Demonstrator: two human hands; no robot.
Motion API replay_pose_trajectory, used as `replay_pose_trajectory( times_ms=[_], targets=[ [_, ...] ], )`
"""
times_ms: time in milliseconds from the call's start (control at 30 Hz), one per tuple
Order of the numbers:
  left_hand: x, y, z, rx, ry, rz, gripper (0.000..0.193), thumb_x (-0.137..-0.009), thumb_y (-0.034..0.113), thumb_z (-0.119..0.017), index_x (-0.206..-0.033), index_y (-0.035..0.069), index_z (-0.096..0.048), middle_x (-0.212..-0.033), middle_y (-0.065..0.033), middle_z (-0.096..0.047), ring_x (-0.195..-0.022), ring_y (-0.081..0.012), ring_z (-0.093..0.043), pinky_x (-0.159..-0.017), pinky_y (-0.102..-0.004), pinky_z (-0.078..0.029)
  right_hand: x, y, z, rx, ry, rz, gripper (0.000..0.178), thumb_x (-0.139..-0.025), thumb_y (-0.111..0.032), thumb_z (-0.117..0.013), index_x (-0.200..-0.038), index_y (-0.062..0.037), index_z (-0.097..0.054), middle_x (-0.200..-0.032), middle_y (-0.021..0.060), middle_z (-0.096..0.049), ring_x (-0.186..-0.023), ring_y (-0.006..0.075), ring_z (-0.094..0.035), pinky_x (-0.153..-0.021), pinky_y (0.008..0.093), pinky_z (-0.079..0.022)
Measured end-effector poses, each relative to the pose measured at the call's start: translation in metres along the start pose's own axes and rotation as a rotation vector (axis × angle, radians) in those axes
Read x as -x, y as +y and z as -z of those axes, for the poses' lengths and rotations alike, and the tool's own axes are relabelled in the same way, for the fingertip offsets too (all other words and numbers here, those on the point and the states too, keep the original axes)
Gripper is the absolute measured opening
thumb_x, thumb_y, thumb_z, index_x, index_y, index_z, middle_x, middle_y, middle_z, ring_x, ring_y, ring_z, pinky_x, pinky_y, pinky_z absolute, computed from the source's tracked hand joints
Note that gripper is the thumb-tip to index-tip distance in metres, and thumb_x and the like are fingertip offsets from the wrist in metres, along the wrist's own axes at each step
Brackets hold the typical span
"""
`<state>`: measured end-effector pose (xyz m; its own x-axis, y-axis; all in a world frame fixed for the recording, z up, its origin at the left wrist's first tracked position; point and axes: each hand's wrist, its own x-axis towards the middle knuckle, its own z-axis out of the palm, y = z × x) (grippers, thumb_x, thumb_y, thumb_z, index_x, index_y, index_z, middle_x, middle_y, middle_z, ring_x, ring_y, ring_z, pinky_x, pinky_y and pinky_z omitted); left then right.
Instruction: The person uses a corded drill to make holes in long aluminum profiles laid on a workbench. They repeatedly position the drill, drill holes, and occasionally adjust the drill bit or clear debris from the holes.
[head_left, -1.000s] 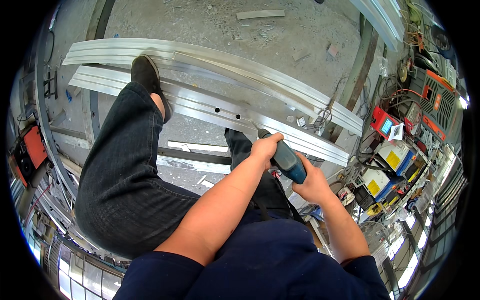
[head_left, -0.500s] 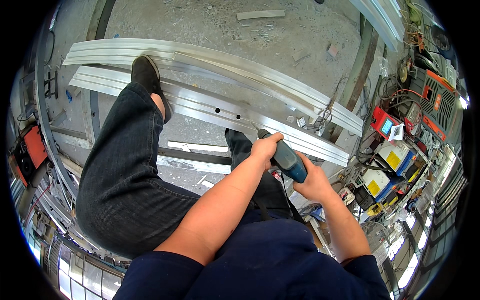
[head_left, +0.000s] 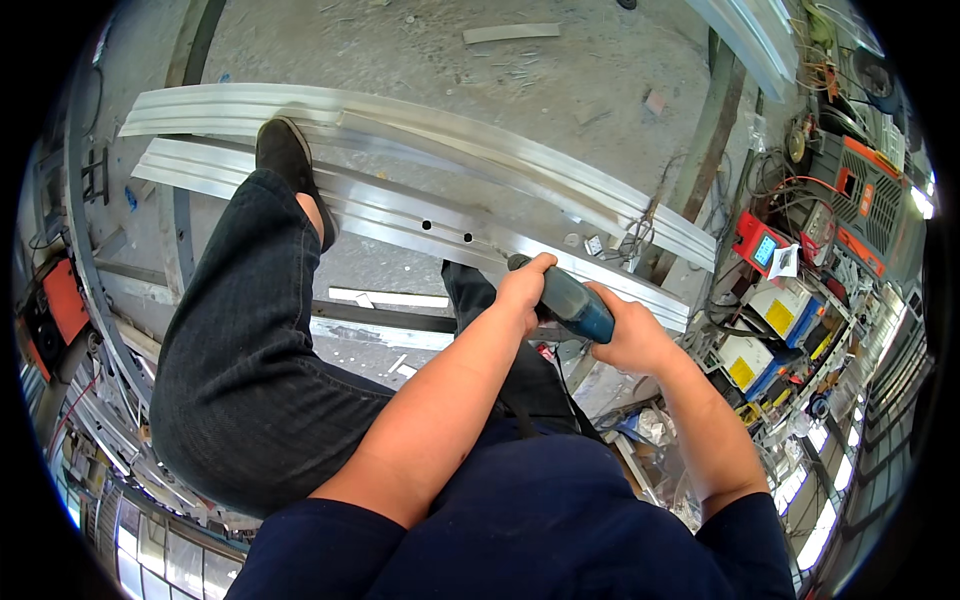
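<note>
A dark teal power drill is held in both hands, its nose pointing away and to the left. My left hand closes around its front part. My right hand wraps the rear end, partly hidden by the drill body. The drill's nose is over the near edge of a long silvery metal profile; whether its tip touches cannot be made out. Two dark round holes sit in this profile, left of the drill. My left shoe presses on the metal at the left.
A second long profile lies just beyond, with a thin strip across it. Metal scraps litter the concrete floor. At right stand an orange-and-grey machine, a red device with a screen, and tangled cables. A red box-like machine is at far left.
The drill's rear end and my right hand have swung slightly up and away from me, and my right forearm has moved outward. The whole view has shifted a little. Both holes look the same.
</note>
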<state>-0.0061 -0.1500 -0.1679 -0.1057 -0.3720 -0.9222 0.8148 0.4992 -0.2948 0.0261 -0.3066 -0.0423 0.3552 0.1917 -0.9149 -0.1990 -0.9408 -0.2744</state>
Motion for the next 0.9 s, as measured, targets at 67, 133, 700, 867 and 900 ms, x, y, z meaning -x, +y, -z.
replay_pose_trajectory(
  times_ms=[67, 133, 700, 867, 900],
  targets=[
    [-0.002, 0.000, -0.002, 0.023, -0.009, 0.016, 0.039, -0.091, 0.037, -0.070, -0.116, 0.008, -0.061, -0.106, -0.0094, -0.065, -0.093, -0.0255, -0.067, -0.077, -0.0483, -0.056, 0.000, 0.001, 0.004, 0.025, -0.015, -0.014, 0.085, -0.067, -0.013, -0.074, -0.147, -0.0138, -0.045, -0.095, 0.0246, -0.071, -0.090, 0.0427, -0.069, -0.083, 0.0451, -0.055],
    [-0.008, -0.001, -0.003, 0.045, 0.004, 0.009, 0.040, -0.090, 0.037, -0.071, -0.114, 0.006, -0.062, -0.104, -0.0098, -0.066, -0.089, -0.0256, -0.067, -0.074, -0.0483, -0.056, -0.003, 0.002, 0.006, 0.020, -0.027, 0.000, 0.084, -0.068, -0.014, -0.074, -0.147, -0.0138, -0.045, -0.095, 0.0246, -0.071, -0.091, 0.0428, -0.069, -0.083, 0.0454, -0.055],
    [-0.005, 0.001, -0.022, 0.047, 0.049, -0.029, 0.050, -0.087, 0.036, -0.073, -0.116, -0.003, -0.061, -0.107, -0.0150, -0.067, -0.088, -0.0304, -0.071, -0.073, -0.0545, -0.060, -0.001, 0.005, 0.026, -0.129, -0.020, -0.020, 0.082, -0.068, -0.009, -0.074, -0.145, -0.0136, -0.049, -0.103, 0.0221, -0.071, -0.096, 0.0383, -0.070, -0.084, 0.0417, -0.055],
    [-0.007, -0.002, -0.018, 0.101, 0.014, -0.018, 0.049, -0.088, 0.035, -0.073, -0.116, -0.003, -0.061, -0.107, -0.0155, -0.067, -0.089, -0.0306, -0.071, -0.075, -0.0544, -0.060, -0.002, 0.005, 0.027, -0.135, -0.035, 0.003, 0.081, -0.067, -0.009, -0.073, -0.145, -0.0135, -0.050, -0.103, 0.0231, -0.071, -0.095, 0.0388, -0.071, -0.084, 0.0416, -0.055],
    [-0.005, -0.001, -0.017, 0.098, 0.015, -0.024, 0.049, -0.088, 0.035, -0.073, -0.116, -0.003, -0.061, -0.107, -0.0155, -0.067, -0.089, -0.0307, -0.071, -0.075, -0.0542, -0.060, -0.004, 0.007, 0.025, -0.133, -0.035, 0.010, 0.081, -0.067, -0.009, -0.072, -0.145, -0.0134, -0.050, -0.103, 0.0234, -0.071, -0.095, 0.0389, -0.071, -0.084, 0.0416, -0.055]
  ],
)
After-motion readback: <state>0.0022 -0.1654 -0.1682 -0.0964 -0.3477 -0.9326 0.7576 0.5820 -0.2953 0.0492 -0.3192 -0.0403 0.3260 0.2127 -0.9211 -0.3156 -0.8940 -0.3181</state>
